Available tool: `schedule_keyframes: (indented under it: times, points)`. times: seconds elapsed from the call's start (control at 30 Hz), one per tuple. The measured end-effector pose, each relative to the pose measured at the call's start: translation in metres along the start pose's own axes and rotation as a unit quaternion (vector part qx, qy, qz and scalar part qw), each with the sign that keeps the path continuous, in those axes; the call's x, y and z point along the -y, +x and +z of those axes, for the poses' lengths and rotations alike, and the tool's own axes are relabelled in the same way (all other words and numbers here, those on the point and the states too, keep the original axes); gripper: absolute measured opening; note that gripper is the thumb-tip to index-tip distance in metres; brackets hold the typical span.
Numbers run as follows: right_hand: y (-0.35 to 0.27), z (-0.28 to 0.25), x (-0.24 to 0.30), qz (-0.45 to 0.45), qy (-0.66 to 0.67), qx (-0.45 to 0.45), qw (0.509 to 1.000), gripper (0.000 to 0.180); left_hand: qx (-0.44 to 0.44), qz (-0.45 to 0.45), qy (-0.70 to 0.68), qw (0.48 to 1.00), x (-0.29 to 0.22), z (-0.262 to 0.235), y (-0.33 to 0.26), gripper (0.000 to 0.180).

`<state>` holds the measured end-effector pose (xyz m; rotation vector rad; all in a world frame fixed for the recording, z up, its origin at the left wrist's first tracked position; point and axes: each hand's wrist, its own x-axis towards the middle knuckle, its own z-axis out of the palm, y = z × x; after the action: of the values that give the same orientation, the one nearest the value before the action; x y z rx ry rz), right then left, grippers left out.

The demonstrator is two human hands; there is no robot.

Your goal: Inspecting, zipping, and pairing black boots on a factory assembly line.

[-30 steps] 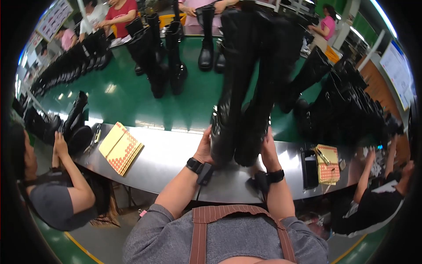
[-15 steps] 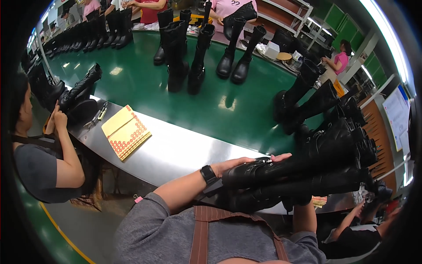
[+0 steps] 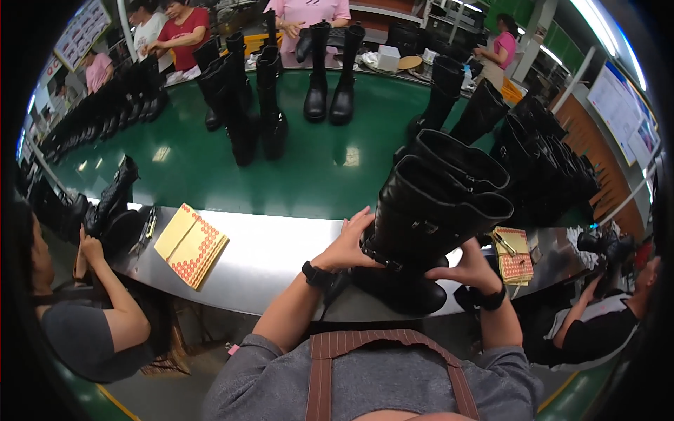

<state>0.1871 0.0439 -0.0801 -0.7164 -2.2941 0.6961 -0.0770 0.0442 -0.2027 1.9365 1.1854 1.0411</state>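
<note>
A pair of tall black boots (image 3: pixel 428 217) with buckled straps stands tilted on the steel work ledge (image 3: pixel 274 259) right in front of me, tops leaning up and to the right. My left hand (image 3: pixel 349 242) presses flat against the left side of the boot shafts, fingers spread. Gripping the lower right side of the shafts near the ankle is my right hand (image 3: pixel 469 268). Both wrists wear dark bands.
A green conveyor (image 3: pixel 316 161) carries several upright black boots (image 3: pixel 270 112); more boots crowd the right (image 3: pixel 547 161). A yellow dotted booklet (image 3: pixel 189 244) lies on the ledge left, a smaller one (image 3: pixel 514 256) right. Seated workers flank me (image 3: pixel 84 309) (image 3: pixel 597 323); others stand across.
The boots, upright a second ago and lying sideways half a second ago, now stand tilted on the ledge. My left hand moved to their left side, the right to the ankle.
</note>
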Motion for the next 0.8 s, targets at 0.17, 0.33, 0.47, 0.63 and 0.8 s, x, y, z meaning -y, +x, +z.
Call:
schedule_keyframes:
  times: [0.17, 0.33, 0.47, 0.63, 0.8]
  points:
    - [0.024, -0.07, 0.046, -0.192, -0.094, -0.227, 0.95, 0.076, 0.075, -0.028, -0.278, 0.957, 0.003, -0.004, 0.002, 0.102]
    - [0.054, -0.103, 0.093, -0.072, -0.323, 0.117, 0.936, 0.049, 0.09, -0.032, -0.281, 0.955, 0.001, -0.005, 0.003, 0.098]
    - [0.074, -0.117, 0.11, -0.001, -0.326, 0.246, 0.913, 0.037, 0.083, -0.021, -0.267, 0.96, 0.001, -0.006, 0.002, 0.096]
    - [0.106, -0.098, 0.088, -0.05, -0.225, 0.191, 0.954, 0.034, 0.09, -0.066, -0.324, 0.94, -0.005, -0.01, 0.004, 0.098]
    - [0.142, -0.086, 0.062, 0.027, -0.222, 0.118, 0.967, 0.041, 0.006, 0.001, -0.194, 0.981, 0.004, -0.05, -0.001, 0.103]
